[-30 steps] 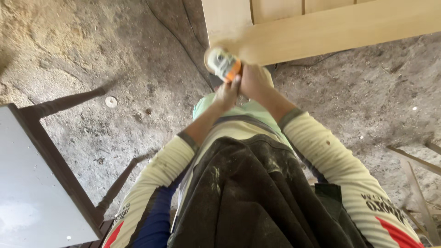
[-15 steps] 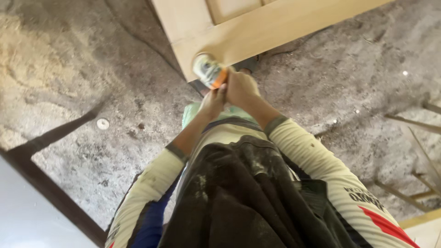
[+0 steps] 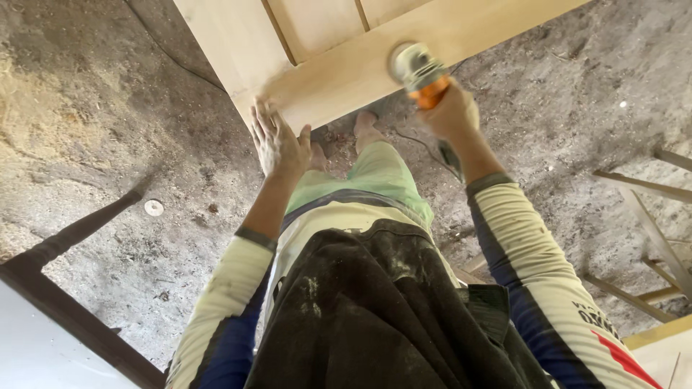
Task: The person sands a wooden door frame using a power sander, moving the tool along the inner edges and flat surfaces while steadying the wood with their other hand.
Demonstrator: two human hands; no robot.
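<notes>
A pale wooden door panel (image 3: 339,75) with recessed fields fills the top of the view, its bottom rail running up to the right. My right hand (image 3: 450,115) grips an orange and grey power sander (image 3: 418,68), whose pad rests on that rail. My left hand (image 3: 277,144) is flat and spread, fingers apart, with its fingertips at the rail's lower edge near the panel's corner. It holds nothing.
The floor (image 3: 108,130) is dusty with sawdust. A dark cord (image 3: 425,148) trails from the sander. A dark-framed pale board (image 3: 50,324) lies at the lower left. Thin wooden slats (image 3: 641,187) lie at the right. My bare feet (image 3: 364,130) show below the panel.
My left hand has let go of the sander and now rests open against the panel's corner. My right hand has carried the sander to the right along the rail.
</notes>
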